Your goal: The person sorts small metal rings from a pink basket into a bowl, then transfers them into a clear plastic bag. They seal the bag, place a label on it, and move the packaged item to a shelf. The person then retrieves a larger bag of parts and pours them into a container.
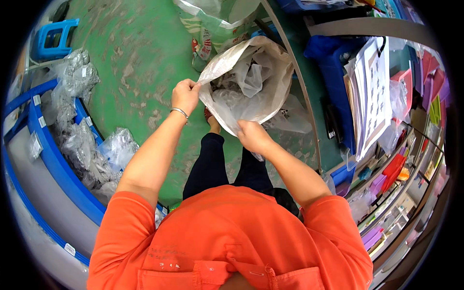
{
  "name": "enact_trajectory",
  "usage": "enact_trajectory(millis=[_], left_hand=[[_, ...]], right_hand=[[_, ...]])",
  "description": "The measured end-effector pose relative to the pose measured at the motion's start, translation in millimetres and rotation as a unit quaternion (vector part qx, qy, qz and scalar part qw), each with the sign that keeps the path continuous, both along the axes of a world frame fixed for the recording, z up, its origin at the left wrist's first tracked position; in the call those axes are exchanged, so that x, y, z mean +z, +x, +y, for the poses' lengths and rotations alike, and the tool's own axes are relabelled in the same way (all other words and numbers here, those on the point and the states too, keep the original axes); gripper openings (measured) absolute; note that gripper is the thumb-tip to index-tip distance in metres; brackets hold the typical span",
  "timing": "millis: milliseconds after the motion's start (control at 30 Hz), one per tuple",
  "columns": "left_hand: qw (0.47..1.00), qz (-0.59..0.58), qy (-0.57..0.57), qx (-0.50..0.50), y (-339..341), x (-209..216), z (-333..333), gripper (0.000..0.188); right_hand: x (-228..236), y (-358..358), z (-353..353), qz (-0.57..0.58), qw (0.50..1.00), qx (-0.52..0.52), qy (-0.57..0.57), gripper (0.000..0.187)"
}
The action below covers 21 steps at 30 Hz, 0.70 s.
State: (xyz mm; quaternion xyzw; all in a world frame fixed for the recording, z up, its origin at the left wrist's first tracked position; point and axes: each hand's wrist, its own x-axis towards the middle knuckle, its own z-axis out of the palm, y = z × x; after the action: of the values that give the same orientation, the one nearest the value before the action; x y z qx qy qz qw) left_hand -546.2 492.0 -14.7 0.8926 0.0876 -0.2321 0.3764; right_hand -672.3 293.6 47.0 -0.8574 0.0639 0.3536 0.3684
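Note:
A large white woven sack stands on the floor in front of my feet with its mouth spread wide. Crumpled clear plastic bags and some dark bits lie inside it. At the sack's left rim, my left hand pinches the edge between thumb and fingers; a bracelet circles that wrist. My right hand is closed on the near rim, its fingertips partly hidden. More clear plastic lies against the sack's right side.
Behind the sack stands a printed green-and-white bag. To the left are blue-edged bins heaped with clear plastic, and a blue stool. On the right, a bench holds a blue tray of papers, near shelves of colourful items.

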Motion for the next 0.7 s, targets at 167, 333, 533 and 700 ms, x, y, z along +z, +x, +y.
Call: enact_trajectory(millis=[167,333,533,700], left_hand=[[0.996,-0.085,0.01,-0.014,-2.8,7.0,0.0,0.03],[0.984,0.134,0.05,-0.106,-12.3,65.2,-12.1,0.053],[0.812,0.408,-0.387,0.158,-68.2,94.2,-20.7,0.04],[0.87,0.24,-0.372,0.216,-52.0,155.2,-8.1,0.024]], right_hand=[[54.2,-18.9,-24.6,0.006,0.985,-0.159,0.062,0.016],[86.7,-36.3,-10.6,0.014,0.929,-0.308,0.207,0.013],[128.5,7.0,12.7,-0.048,0.917,-0.086,0.386,0.017],[137.7,22.9,-20.9,-0.101,0.906,-0.034,0.409,0.011]])
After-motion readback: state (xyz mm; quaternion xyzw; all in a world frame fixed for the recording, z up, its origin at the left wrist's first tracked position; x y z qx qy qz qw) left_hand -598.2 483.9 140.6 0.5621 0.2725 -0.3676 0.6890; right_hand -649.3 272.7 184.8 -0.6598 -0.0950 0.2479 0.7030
